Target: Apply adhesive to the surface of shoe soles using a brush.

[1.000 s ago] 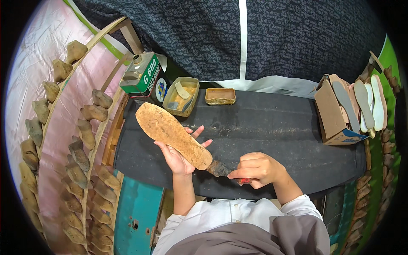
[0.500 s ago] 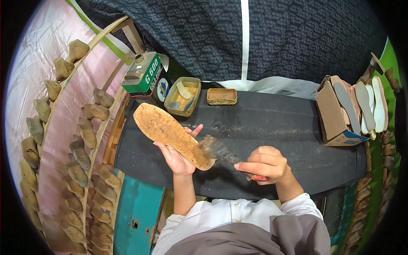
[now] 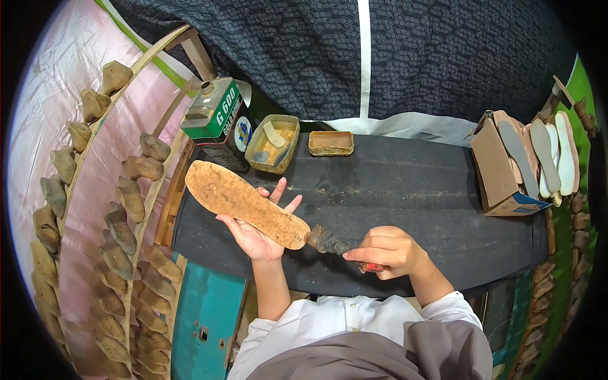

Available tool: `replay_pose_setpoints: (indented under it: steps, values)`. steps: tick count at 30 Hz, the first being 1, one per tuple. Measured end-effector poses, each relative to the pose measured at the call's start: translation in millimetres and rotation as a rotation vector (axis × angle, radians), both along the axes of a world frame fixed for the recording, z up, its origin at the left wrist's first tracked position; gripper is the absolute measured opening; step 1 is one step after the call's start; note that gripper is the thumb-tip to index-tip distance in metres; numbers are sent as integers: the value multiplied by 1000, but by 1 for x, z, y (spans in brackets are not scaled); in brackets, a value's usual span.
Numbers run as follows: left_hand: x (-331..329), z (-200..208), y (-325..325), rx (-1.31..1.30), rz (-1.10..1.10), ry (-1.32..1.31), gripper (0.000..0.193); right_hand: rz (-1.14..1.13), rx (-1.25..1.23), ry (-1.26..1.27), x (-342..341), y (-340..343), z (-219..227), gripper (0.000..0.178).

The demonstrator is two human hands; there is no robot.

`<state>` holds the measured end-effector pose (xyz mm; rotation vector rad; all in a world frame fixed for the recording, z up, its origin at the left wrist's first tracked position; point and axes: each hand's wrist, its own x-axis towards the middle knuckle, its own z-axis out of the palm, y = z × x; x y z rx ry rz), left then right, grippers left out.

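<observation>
My left hand (image 3: 256,228) holds a tan cork-like insole (image 3: 244,202) flat on its palm, fingers spread beneath it, toe end pointing up-left. My right hand (image 3: 386,250) grips a brush (image 3: 329,242) with a red handle, and its dark glue-caked bristles touch the heel end of the insole. Both hands hover over the near edge of a black worktable (image 3: 405,196).
A green glue tin (image 3: 215,114), a rectangular tub of yellowish glue (image 3: 273,144) and a small shallow tray (image 3: 330,143) sit at the table's back left. A cardboard box of insoles (image 3: 525,164) stands at right. Racks of shoe lasts (image 3: 120,215) line the left.
The brush swept away to the right of the insole's heel, then returned to touch it. The insole has shifted slightly in my left hand.
</observation>
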<state>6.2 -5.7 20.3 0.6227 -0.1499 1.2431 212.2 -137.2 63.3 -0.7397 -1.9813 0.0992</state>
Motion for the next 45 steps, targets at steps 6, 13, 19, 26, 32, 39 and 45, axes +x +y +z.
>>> replay_pose_setpoints:
  steps: [6,13,19,26,32,39,45]
  values:
    - [4,0,-1,15,39,111,72,-6,-15,-17,2,-5,6,32]
    - [12,7,-7,-87,92,7,69,-60,117,-8,-10,-1,-4,33]
    - [6,2,-3,-121,177,6,73,-8,62,3,-7,-5,-9,34]
    - [12,5,-8,-110,156,18,67,63,107,-17,-12,-1,-5,32]
    - [9,4,-9,-103,172,57,67,-263,223,-31,8,-3,2,28]
    - [12,4,-8,-99,123,36,66,59,50,-36,4,-2,4,30]
    - [8,-1,-6,-124,59,9,64,-158,111,-14,8,-4,4,34]
